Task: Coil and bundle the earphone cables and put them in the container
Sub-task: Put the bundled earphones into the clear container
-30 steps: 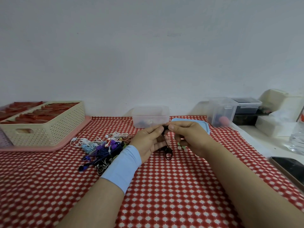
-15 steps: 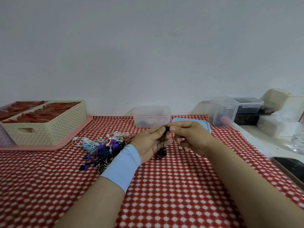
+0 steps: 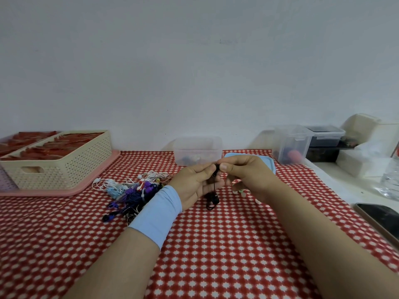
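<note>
A black earphone cable (image 3: pixel 212 197) hangs in a small bunch between my two hands above the red checked tablecloth (image 3: pixel 216 244). My left hand (image 3: pixel 197 184) holds part of it against the fingers, and my right hand (image 3: pixel 246 174) pinches its top end. A tangled pile of earphones (image 3: pixel 133 190), white, purple, blue and black, lies left of my left wrist. The clear plastic container (image 3: pixel 197 151) stands behind my hands by the wall with a few items inside. Its blue lid (image 3: pixel 269 161) lies to the right, partly hidden by my right hand.
A cream perforated basket (image 3: pixel 62 162) on a pink tray (image 3: pixel 64 192) stands at the left. At the right are another clear container (image 3: pixel 291 144), dark boxes (image 3: pixel 326 140), a water bottle (image 3: pixel 391 180) and a phone (image 3: pixel 382 219). Small pale pieces (image 3: pixel 240 190) lie under my right hand.
The dangling black cable bunch has been drawn up and shifted a little between my hands. Both hands stay in nearly the same place.
</note>
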A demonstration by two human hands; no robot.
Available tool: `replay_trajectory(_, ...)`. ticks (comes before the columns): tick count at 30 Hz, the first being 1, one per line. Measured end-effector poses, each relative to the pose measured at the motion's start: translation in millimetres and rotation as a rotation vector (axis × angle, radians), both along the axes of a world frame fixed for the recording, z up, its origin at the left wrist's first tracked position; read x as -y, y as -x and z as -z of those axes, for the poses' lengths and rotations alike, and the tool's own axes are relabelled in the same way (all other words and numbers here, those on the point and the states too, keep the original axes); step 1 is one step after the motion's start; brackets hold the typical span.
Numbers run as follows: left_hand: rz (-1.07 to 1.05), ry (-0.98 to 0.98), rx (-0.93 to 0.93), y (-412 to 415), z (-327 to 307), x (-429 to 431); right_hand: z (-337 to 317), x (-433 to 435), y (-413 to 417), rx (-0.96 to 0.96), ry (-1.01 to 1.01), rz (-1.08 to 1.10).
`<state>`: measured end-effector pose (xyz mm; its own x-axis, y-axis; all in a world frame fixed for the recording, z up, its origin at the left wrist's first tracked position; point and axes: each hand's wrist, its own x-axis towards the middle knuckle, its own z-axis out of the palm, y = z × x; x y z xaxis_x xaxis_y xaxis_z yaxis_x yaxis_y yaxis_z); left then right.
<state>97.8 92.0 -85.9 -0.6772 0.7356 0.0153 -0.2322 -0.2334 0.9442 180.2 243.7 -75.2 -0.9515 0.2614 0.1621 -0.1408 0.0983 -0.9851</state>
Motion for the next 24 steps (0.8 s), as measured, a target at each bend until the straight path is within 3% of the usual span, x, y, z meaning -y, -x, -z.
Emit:
replay_trajectory(5,-0.116,-0.001,-0.02,2.3,2.6,-2.1,1.8,4.6,3.8,-0.056,0.026,0.077)
replay_trajectory(24,-0.197,0.119,-0.021,3.5,6.5,-3.8,1.3,1.6,1.7,-0.111,-0.38,0.158)
